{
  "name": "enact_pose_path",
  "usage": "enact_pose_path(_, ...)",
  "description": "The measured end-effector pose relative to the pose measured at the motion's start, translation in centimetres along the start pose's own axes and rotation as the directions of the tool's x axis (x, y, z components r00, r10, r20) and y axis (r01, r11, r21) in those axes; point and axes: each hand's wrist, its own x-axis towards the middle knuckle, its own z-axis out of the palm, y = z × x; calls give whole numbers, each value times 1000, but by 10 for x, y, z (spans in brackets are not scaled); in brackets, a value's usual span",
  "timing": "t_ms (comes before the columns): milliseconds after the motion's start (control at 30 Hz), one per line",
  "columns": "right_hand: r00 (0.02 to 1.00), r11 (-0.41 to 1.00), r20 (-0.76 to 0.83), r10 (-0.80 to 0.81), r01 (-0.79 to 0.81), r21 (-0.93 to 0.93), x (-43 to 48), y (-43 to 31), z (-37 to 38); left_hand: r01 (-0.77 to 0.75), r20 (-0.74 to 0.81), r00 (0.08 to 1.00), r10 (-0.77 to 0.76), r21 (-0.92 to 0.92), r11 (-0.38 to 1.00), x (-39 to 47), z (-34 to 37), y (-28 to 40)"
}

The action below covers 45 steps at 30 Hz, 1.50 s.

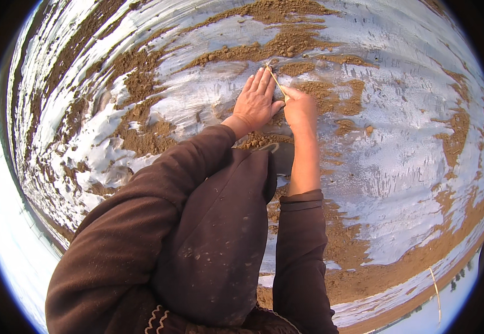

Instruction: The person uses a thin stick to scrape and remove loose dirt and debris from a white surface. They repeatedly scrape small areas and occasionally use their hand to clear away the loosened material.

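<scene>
My left hand (257,99) lies flat, palm down, on pale plastic mulch film (208,92) spread over the soil. Its fingers point forward, held close together, with the thumb out to the right. Beside it, my right hand (300,107) grips a thin, straw-coloured stick (276,80). The stick slants forward and left, and its far tip meets the film just past my left fingertips. Whether the tip goes through the film I cannot tell. Loose brown soil (296,69) lies in clumps on the film around that spot.
My bent knee (221,234) in dark trousers rises between my arms. A ridge of crumbly soil (262,49) crosses the film ahead. Ruffled film and soil rows (112,104) run off to the left. A thin upright stake (435,292) stands at the lower right, near the field's edge.
</scene>
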Motion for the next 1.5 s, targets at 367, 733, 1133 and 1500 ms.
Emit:
enact_pose_path(367, 967, 899, -175, 184, -93, 427, -75, 63, -4, -92, -54, 994, 91, -14, 996, 10, -16, 18)
enact_pose_path(733, 822, 352, -132, 554, -87, 932, -136, 134, -6, -559, -24, 829, 558, -37, 829, 71, -4, 118)
enact_pose_path(1133, 706, 236, -122, 697, -65, 970, -161, 163, -39, -634, 158, 771, 617, 100, 766, 99, 18, 154)
enact_pose_path(1500, 681, 238, -106, 724, -102, 966, -158, 163, -63, -643, -57, 760, 648, 81, 762, 168, 35, 210)
